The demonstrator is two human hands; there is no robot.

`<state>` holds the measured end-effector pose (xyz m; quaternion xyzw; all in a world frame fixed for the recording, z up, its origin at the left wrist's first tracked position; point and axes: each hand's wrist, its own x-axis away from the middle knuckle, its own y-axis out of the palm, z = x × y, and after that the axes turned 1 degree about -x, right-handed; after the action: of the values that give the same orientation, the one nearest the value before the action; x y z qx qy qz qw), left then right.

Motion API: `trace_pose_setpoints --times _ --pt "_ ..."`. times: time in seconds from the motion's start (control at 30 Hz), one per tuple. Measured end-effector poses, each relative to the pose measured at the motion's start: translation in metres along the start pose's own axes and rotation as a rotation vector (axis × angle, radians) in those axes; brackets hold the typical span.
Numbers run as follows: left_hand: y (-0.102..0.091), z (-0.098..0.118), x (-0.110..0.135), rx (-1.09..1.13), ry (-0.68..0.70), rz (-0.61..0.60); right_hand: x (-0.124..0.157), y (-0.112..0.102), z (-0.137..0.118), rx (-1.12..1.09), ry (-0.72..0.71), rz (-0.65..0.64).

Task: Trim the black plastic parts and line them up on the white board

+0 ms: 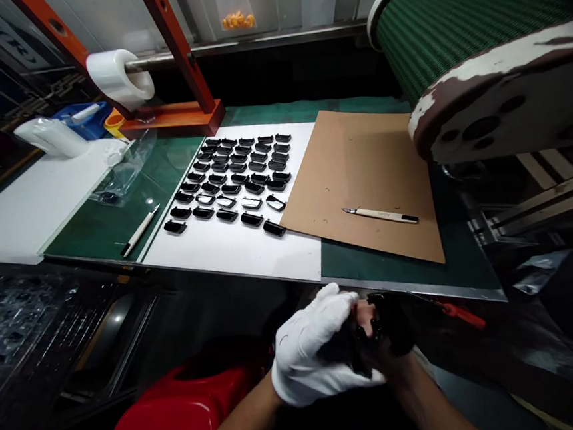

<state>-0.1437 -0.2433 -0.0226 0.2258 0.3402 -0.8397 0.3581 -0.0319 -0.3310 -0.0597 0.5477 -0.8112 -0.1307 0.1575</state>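
Observation:
My left hand [311, 347], in a white glove, is curled round several dark, glossy black plastic pieces [360, 356] just below the table's front edge. Close against it, my bare right hand [392, 363] is closed on the same cluster; its fingers show only in part between the black shapes. Shadow hides how many pieces there are. On the white sheet [234, 253] beyond lie rows of small black plastic parts [251, 219], a few with a bright, reflective face. A craft knife [381, 215] rests on the brown cardboard [362, 161].
Another craft knife [140, 231] lies on the green mat [87, 226] to the left. Behind it, a roll of clear film [118, 76] hangs on an orange stand [172, 121]. A green conveyor belt [480, 17] overhangs the right side. A red stool [159, 420] stands lower left.

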Motion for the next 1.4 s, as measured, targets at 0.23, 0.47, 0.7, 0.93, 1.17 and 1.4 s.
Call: trace_pose_setpoints --times 0.23,0.47,0.7,0.93,1.17,1.4 --pt "-0.019 -0.009 -0.026 -0.17 -0.015 -0.491 0.019 -0.027 -0.059 0.571 -0.11 0.023" --pt "-0.006 -0.009 -0.036 -0.306 -0.155 -1.004 0.03 -0.005 -0.048 1.001 -0.011 0.059" --pt "-0.002 -0.043 -0.072 -0.476 -0.093 -0.697 0.05 -0.03 -0.05 0.559 -0.295 0.483" --pt "0.028 -0.118 -0.138 -0.547 -0.164 -0.554 0.043 -0.066 -0.04 -0.274 -0.056 0.59" --pt "0.012 -0.068 -0.1 -0.27 -0.144 -0.577 0.034 -0.039 -0.054 -0.279 0.019 0.547" --pt "0.013 -0.009 -0.07 0.226 -0.062 -0.7 0.02 -0.046 -0.05 -0.069 0.102 0.179"
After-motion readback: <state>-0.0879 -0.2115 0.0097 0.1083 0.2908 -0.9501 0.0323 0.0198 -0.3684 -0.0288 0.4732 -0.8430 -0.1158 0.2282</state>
